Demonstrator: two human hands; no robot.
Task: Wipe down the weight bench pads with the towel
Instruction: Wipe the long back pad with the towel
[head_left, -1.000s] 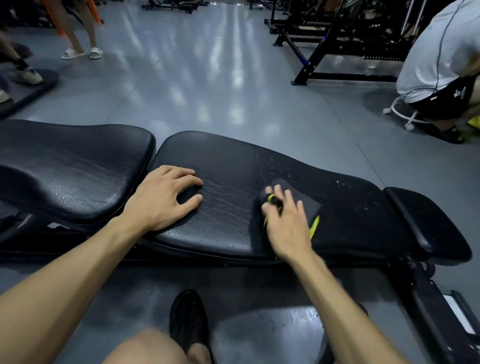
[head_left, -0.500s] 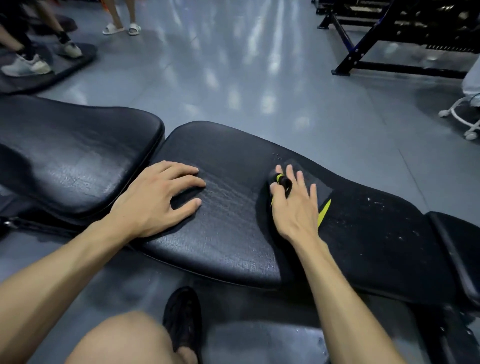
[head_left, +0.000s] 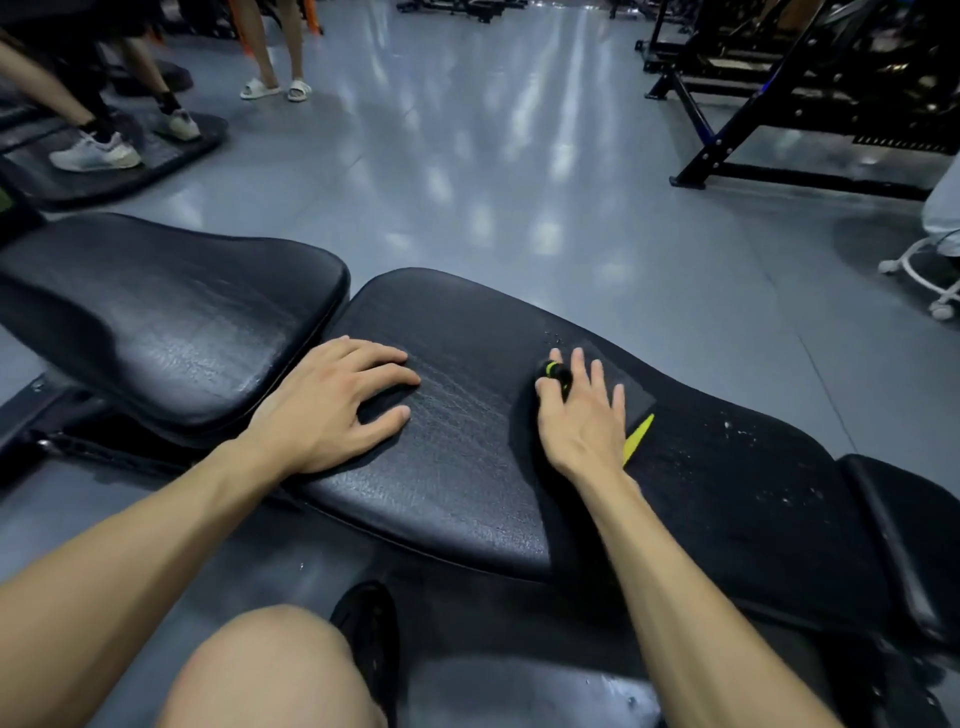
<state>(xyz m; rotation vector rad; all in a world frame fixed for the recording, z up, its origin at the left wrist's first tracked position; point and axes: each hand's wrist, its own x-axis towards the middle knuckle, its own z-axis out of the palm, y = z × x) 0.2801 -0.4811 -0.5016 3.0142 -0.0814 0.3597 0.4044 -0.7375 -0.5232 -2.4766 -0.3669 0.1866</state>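
Right hand slid the towel toward the far edge of the long pad, away from the near edge where it pressed a second ago. Fingers spread flatter. Left hand shifted slightly toward the pad gap.

Glossy creased leather-look bench pad

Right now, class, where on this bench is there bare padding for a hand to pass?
Free: the strip of middle pad between the left hand and the right hand, and the left-side pad. Crowded: under the right hand, where the towel lies.
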